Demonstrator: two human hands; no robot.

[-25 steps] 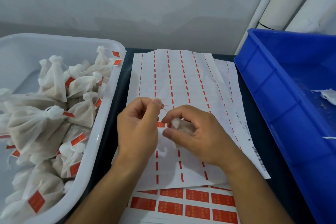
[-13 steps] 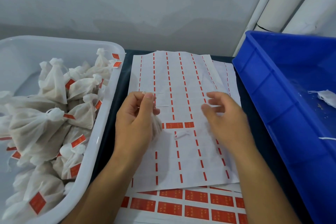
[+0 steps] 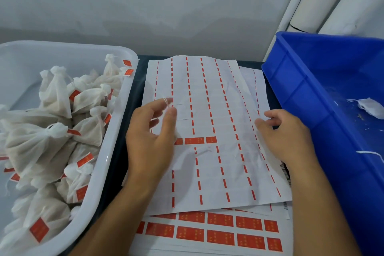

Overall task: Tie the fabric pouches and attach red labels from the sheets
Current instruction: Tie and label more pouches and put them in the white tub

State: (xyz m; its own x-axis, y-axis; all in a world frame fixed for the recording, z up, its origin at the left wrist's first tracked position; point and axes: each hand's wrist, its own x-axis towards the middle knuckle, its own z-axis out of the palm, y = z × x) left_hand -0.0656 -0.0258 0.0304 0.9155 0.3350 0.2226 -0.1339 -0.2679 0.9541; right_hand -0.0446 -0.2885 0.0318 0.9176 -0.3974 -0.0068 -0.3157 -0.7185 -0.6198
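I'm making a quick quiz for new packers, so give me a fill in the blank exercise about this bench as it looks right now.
1. The tied pouches with red labels lie in the ____ tray.
2. The bin on the right side is ____ in colour.
3. The left hand pinches a thin white ____ between thumb and fingers.
4. On the top sheet, the few whole red labels left form a single ____.

Missing words: white; blue; string; row
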